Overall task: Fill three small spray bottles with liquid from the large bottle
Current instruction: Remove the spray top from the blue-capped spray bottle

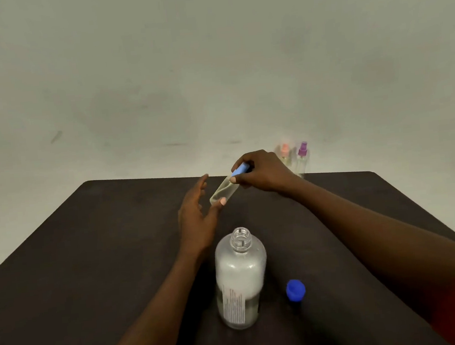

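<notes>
The large clear bottle (241, 278) stands uncapped near the table's front middle, with its blue cap (295, 290) lying to its right. My right hand (262, 173) grips the blue spray top of a small spray bottle (224, 190), which is tilted in the air above the table. My left hand (197, 217) is spread open beside that bottle's lower end, its thumb touching the base. Two more small spray bottles stand at the table's far right edge: one with a pink top (286, 155) and one with a purple top (302, 156).
The dark table (89, 255) fills the lower half of the view, with a pale wall behind it. Its far edge runs just behind the two standing spray bottles.
</notes>
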`<state>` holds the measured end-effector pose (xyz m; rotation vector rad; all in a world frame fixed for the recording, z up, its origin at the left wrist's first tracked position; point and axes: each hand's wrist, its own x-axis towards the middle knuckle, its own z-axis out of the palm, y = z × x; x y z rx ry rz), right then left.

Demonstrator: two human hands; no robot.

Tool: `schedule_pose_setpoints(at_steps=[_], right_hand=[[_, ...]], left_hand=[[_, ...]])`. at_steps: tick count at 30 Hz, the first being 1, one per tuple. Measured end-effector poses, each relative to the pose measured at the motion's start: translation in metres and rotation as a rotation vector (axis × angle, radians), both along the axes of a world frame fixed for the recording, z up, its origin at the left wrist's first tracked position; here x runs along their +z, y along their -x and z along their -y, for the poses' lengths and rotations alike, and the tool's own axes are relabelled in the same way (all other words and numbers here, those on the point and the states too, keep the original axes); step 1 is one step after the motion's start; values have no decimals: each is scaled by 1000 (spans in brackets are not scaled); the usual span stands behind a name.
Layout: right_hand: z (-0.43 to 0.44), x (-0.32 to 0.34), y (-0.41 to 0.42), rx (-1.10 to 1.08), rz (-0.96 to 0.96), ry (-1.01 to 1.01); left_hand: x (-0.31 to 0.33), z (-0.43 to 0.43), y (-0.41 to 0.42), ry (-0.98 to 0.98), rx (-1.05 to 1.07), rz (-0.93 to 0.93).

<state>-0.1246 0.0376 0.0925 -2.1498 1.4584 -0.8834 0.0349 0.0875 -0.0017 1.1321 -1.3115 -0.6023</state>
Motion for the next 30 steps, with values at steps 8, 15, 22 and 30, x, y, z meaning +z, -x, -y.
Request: schedule_pose_setpoints(at_steps=[8,15,22,30], right_hand=[[-77,49,-24,111,86,41],[-146,70,-38,120,-88,153],[-215,75,-61,132,-197,201],[-260,-12,-35,28,-136,-27]], left_hand=[[56,-52,-12,155,5,141],[57,-107,-21,283,59,173],[41,-157,-27,376,177,294],[-1,-204,-41,393,65,726]])
